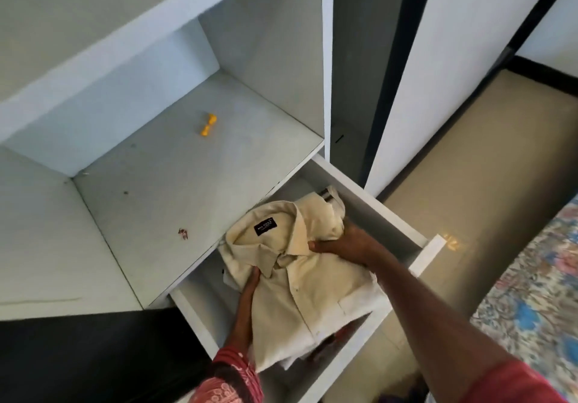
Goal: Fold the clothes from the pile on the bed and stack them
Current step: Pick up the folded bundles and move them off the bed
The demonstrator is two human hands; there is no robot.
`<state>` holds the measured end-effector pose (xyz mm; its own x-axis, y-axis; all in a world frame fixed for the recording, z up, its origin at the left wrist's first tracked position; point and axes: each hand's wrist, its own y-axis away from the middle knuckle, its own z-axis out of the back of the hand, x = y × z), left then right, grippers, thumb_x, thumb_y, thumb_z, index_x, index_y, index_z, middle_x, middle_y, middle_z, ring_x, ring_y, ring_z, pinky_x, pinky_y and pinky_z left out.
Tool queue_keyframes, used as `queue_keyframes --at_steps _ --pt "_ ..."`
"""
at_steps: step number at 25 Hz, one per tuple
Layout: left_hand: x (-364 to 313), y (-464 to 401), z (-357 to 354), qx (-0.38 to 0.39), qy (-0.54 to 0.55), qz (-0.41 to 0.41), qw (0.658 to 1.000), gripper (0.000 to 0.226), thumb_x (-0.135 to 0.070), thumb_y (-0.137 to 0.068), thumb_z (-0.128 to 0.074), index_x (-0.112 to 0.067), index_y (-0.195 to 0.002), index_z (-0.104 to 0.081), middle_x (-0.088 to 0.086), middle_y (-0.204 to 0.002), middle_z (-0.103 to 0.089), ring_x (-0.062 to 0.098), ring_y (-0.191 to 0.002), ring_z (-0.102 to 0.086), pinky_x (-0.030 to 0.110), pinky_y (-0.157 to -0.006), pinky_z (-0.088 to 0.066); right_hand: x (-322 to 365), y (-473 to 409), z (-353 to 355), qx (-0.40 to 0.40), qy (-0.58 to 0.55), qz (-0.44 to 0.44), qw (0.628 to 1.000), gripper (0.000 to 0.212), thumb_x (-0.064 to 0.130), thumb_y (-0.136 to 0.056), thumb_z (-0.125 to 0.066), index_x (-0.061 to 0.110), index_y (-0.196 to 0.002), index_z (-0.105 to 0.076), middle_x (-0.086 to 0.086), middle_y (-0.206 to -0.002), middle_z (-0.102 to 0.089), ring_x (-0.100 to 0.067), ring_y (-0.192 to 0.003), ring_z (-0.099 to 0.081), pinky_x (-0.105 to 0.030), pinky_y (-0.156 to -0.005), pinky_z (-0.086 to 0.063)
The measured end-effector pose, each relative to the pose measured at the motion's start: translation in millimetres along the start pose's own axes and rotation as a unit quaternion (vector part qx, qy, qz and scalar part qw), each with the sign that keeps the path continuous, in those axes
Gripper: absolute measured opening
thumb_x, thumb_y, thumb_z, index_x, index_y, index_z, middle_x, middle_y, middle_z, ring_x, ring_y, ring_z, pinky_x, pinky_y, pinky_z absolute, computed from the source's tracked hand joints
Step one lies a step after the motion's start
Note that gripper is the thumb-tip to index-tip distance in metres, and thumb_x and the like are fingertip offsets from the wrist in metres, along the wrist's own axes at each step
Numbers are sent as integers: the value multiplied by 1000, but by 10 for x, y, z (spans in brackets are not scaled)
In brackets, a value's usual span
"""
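A: Biggest first? White wardrobe (175,67), doors open, bare shelf across the middle.
B: Noted. Below that?
A: Pulled-out white drawer (369,183), lower centre, angled near-left to far-right. Open wide, likely so the stack can drop straight in.
B: Right side?
A: Tan floor (488,168), then patterned bedspread (538,293) at the near-right edge. No pile visible from here.
B: Task thing?
A: Folded cream shirt (300,277), collar far-left, label up, sitting in or just over the drawer. Cannot tell whether already resting. On top of other folded pieces: white edges and something reddish poking out at the near end.
B: Hands?
A: Left hand (250,290) along the shirt's left edge, fingertips tucked under the fabric near the collar, thumb hidden. Probably supporting from below so the fold keeps shape. Curled or flat underneath: cannot tell.
B: Right?
A: Right hand (341,243) at the far-right shoulder of the shirt, thumb on top, fingers curled into bunched fabric. Gripping it. Probably steadying the loose end.
B: Stage?
A: Folding seemingly done for this one, being put away now.
B: Small stuff?
A: Yellow spool-shaped item (208,124) far back on the shelf, small reddish scrap (183,233) near its front edge. Unrelated.
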<state>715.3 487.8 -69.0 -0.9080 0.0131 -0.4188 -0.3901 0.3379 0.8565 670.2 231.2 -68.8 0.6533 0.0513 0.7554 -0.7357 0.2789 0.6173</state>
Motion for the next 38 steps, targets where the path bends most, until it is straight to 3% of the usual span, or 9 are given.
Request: queue_keyframes --at_steps 3,6,11,16,21,24,27,31,38 --pt "160 -102 88 20 -1 -8 1000 68 -66 -87 -65 -18 -135 -64 18 -133 -67 40 -124 -61 56 -112 -41 -38 -377 16 14 134 -14 991 123 84 -54 -81 26 -154 -39 2 -152 -52 -26 -134 -54 -45 -113 -45" --pt "228 -220 223 -102 -138 -44 984 71 -63 -73 -79 -25 -131 -64 9 -118 -75 33 -109 -71 52 -95 -55 -233 -471 -112 -4 243 -61 968 131 93 -60 -65 23 -161 -20 -6 -165 -34 -34 -147 -39 -54 -118 -35" --pt "277 -230 148 -281 -291 -182 896 85 -53 -75 -83 -16 -141 -43 10 -125 -67 32 -109 -66 45 -89 -57 -199 -87 -360 -18 374 -47 926 96 65 -98 -47 21 -164 7 -3 -173 -4 -33 -155 -22 -72 -119 -15" --pt "534 168 -161 -239 -353 -262 866 81 -43 -89 -72 -27 -156 -29 4 -152 -50 27 -134 -52 50 -108 -48 -200 612 -229 -84 411 99 902 63 42 -103 -54 21 -159 -33 -4 -167 -31 -26 -150 -37 -54 -126 -19" --pt "1304 764 -631 -268 -464 -358 765 76 -40 -97 -63 -15 -160 -27 10 -166 -28 26 -153 -28 46 -122 -30 -882 1251 -66 -162 421 373 811 32 19 -99 -57 16 -128 -70 -4 -141 -64 -24 -132 -59 -49 -104 -49" --pt "2040 926 -771 -258 -570 -441 644 68 -39 -100 -51 -8 -157 -34 13 -166 -28 24 -155 -23 45 -124 -23 -1371 1528 47 -143 418 416 795 38 15 -96 -54 13 -130 -69 -5 -142 -64 -21 -132 -59 -45 -104 -48" --pt "2647 862 -808 -236 -648 -437 577 67 -35 -97 -49 -3 -154 -38 15 -164 -29 28 -154 -26 53 -119 -29 -1839 1612 110 -79 462 394 790 51 18 -94 -47 12 -143 -59 -8 -153 -53 -22 -140 -53 -46 -108 -50" --pt "2755 599 -678 -286 -694 -364 551 82 -30 -88 -63 -4 -158 -30 13 -167 -21 27 -155 -21 53 -121 -26 -2106 1399 -64 -13 529 320 786 66 30 -99 -33 11 -161 -23 -8 -169 -21 -23 -156 -20 -48 -123 -29" --pt "2516 81 -321 -301 -684 -429 507 80 -26 -90 -64 -12 -160 -28 5 -167 -24 20 -155 -22 52 -125 -17 -2131 912 -406 -78 496 362 786 66 20 -97 -38 3 -160 -25 -17 -166 -28 -30 -157 -21 -53 -124 -18"
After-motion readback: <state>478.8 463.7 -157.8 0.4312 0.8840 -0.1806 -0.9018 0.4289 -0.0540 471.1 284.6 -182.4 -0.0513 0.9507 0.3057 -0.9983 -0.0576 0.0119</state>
